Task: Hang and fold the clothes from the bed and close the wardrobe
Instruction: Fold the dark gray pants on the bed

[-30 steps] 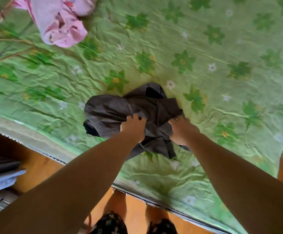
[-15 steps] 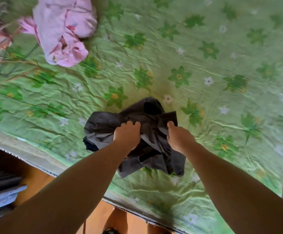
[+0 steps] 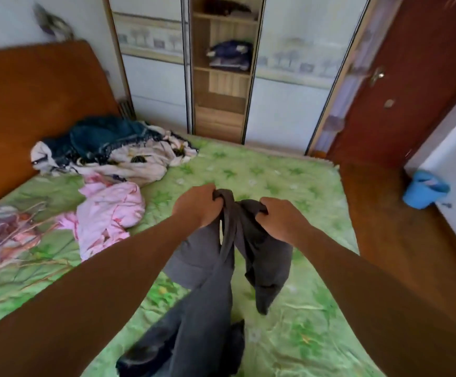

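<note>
A dark grey garment (image 3: 207,289) hangs in front of me above the green flowered bed (image 3: 303,308). My left hand (image 3: 197,204) grips one bunched top edge and my right hand (image 3: 282,217) grips the other, a short gap between them. The cloth drapes down in long folds toward the bed's near edge. A crumpled pink garment (image 3: 107,213) lies on the bed to the left. Beyond it sits a heap of dark blue and cream clothes (image 3: 107,151). The wardrobe (image 3: 221,66) stands past the bed with its middle section open, showing shelves.
Wire hangers and patterned cloth (image 3: 6,235) lie at the bed's left edge. An orange-brown headboard (image 3: 31,104) rises on the left. A folded dark item (image 3: 229,55) rests on a wardrobe shelf. A brown door (image 3: 412,77) and blue bucket (image 3: 424,189) stand right.
Both hands have lifted the grey garment off the bed, and it now hangs unfurled. My view has swung up from the mattress to the room and wardrobe.
</note>
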Available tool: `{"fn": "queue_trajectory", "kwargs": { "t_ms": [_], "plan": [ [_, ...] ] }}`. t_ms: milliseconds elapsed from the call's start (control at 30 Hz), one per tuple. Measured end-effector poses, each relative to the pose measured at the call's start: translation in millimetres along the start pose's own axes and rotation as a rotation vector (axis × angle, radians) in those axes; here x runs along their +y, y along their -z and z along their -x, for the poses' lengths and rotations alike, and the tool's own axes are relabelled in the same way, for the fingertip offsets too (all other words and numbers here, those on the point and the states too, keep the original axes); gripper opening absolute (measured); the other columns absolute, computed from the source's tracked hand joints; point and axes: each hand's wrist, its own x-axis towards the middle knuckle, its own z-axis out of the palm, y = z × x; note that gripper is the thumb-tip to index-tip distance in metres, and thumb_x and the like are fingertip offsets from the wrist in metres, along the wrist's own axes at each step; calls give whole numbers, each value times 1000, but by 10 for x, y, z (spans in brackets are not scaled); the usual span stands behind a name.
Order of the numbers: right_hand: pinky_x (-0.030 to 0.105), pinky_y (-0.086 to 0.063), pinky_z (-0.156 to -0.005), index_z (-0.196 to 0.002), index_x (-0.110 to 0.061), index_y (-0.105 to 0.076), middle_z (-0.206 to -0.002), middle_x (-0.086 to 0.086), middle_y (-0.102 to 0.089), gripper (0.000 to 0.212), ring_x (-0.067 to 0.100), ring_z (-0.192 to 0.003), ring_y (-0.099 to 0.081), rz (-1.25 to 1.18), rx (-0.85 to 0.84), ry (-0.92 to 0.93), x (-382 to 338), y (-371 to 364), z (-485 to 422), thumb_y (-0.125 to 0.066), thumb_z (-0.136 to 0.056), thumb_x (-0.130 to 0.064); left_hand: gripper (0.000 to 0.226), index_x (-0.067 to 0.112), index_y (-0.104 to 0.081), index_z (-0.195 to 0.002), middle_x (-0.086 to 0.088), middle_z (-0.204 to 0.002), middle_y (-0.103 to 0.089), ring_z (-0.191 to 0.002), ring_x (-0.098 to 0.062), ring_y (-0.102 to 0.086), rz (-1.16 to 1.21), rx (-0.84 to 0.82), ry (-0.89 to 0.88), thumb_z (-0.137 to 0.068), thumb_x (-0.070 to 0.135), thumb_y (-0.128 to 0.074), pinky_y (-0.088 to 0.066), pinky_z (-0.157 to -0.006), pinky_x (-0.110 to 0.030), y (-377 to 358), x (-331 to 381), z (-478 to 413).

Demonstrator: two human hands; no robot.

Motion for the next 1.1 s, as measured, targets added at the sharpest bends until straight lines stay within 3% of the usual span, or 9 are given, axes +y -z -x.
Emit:
{"fn": "queue_trajectory", "kwargs": {
  "t_ms": [267,500,600,700,800,867,967,1033,1100],
  "plan": [
    [36,-43,-65,-86,-31,-43,-83,-1,-59,16,27,-83,-59,-7,231,105,-152,1590,285,-56,-92,-37,27,23,-46,-69,2,-71,-52,-73,-26,-53,109,271,-266,-95,30,-43,-31,-61,-34,1444,1451,-314],
    [42,-49,-94,-136,-24,-42,-128,7,-61,59,30,-116,-57,-101,276,95,-215,2124,421,-64,-89,-51,25,18,-49,-72,-2,-76,-54,-81,-27,-53,262,357,-346,-96,23,-43,-35,-69,-34,1921,2257,-279],
    [45,-48,-96,-143,-29,-32,-127,6,-49,61,31,-119,-51,-25,580,82,-233,2128,530,-60,-91,-47,26,10,-63,-92,-9,-94,-63,-91,-30,-57,367,348,-281,-97,25,-42,-42,-75,-36,2020,2410,-321],
    [39,-49,-82,-125,-28,-44,-116,0,-50,42,27,-107,-56,54,899,188,-259,2008,715,-41,-97,-59,33,8,-66,-110,-14,-108,-66,-100,-32,-61,574,323,-185,-97,24,-41,-49,-85,-38,2128,2513,-414],
    [34,-45,-72,-116,-30,-50,-106,-5,-59,71,22,-100,-60,119,717,231,-297,1807,856,-21,-85,-88,33,6,-63,-122,-19,-115,-66,-106,-34,-64,886,220,-108,-99,17,-41,-54,-91,-43,2182,2646,-492],
    [39,-52,-81,-125,-26,-49,-117,-1,-60,84,24,-109,-57,116,579,140,-328,1679,836,-30,-78,-93,34,4,-60,-126,-20,-119,-65,-109,-35,-64,1033,124,-54,-101,13,-40,-55,-96,-47,2160,2711,-509],
    [42,-52,-84,-116,-14,-57,-114,11,-62,45,33,-107,-60,-89,601,58,-385,1603,724,-58,-93,-52,34,4,-59,-129,-18,-119,-67,-108,-32,-65,1085,21,-3,-101,14,-41,-56,-94,-44,2053,2755,-480],
    [42,-51,-83,-112,-7,-61,-108,19,-67,24,39,-103,-62,-188,647,39,-395,1616,668,-54,-98,-26,33,5,-57,-130,-17,-120,-67,-107,-31,-66,1126,2,-17,-99,14,-47,-58,-91,-42,1998,2732,-488],
    [43,-50,-85,-114,-6,-60,-109,21,-68,21,40,-104,-61,-328,670,12,-387,1692,648,-49,-101,-18,30,8,-58,-127,-14,-122,-67,-107,-27,-68,1164,-32,-76,-98,15,-55,-60,-85,-38,1985,2663,-473]
  ]
}}
